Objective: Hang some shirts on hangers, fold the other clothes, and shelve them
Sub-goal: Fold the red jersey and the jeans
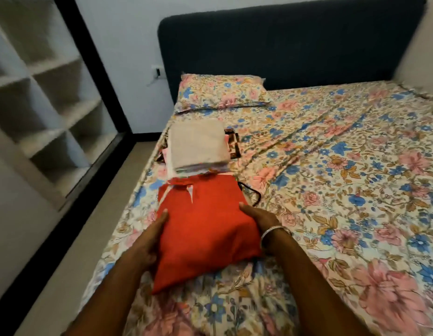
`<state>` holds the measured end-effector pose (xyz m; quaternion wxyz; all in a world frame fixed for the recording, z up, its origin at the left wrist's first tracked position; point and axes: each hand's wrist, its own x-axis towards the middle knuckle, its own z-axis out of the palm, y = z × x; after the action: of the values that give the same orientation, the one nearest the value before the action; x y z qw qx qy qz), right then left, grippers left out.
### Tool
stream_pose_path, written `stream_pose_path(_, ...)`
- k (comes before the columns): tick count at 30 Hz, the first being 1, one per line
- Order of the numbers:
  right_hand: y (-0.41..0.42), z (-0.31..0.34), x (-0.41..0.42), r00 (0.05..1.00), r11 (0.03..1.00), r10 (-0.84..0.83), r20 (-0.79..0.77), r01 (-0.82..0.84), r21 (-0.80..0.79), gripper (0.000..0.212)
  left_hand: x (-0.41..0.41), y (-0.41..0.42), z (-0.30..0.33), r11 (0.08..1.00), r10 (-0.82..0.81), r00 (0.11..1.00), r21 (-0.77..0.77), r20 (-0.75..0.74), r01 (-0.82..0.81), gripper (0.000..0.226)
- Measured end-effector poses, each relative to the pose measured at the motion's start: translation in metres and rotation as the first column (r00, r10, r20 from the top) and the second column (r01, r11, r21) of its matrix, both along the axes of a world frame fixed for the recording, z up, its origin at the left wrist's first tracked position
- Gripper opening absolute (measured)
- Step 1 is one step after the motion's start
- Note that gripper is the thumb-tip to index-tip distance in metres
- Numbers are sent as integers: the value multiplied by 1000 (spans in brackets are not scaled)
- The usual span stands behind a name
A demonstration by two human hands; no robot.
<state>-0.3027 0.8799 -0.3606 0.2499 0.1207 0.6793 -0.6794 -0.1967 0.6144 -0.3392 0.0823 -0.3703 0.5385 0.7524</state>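
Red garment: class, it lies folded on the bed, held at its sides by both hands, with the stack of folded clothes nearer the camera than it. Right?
Not quite. In the head view the stack lies beyond the red garment, toward the pillow. Left hand and right hand do hold its sides on the bed.

Two bare forearms, no sleeves in view; a thin silver bangle (273,232) on the right wrist

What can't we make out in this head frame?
- Left hand fingers: tucked under the red folded garment.
- Right hand fingers: hidden likewise.
- Lower layers of the folded stack: covered by the beige top piece.
- Shelf unit contents: motion-blurred, cut off by the left edge.
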Motion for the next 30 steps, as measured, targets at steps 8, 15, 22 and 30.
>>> stream_pose_path(8,-8,14,18,996,994,-48,-81,56,97,67,5,9,6,991,-113,991,-81,-77,107,85)
stream_pose_path(15,-33,36,-41,997,998,56,45,-56,11,85,-59,-15,-1,981,-92,983,-184,-161,61,94)
stream_pose_path(22,-54,18,-21,992,954,-118,-51,127,272,29,-84,-40,-39,940,-158,969,-330,-191,88,57)
stream_pose_path(30,-130,61,-15,956,770,-201,-214,289,569,59,-97,-44,5,906,-127,984,-419,-124,64,92)
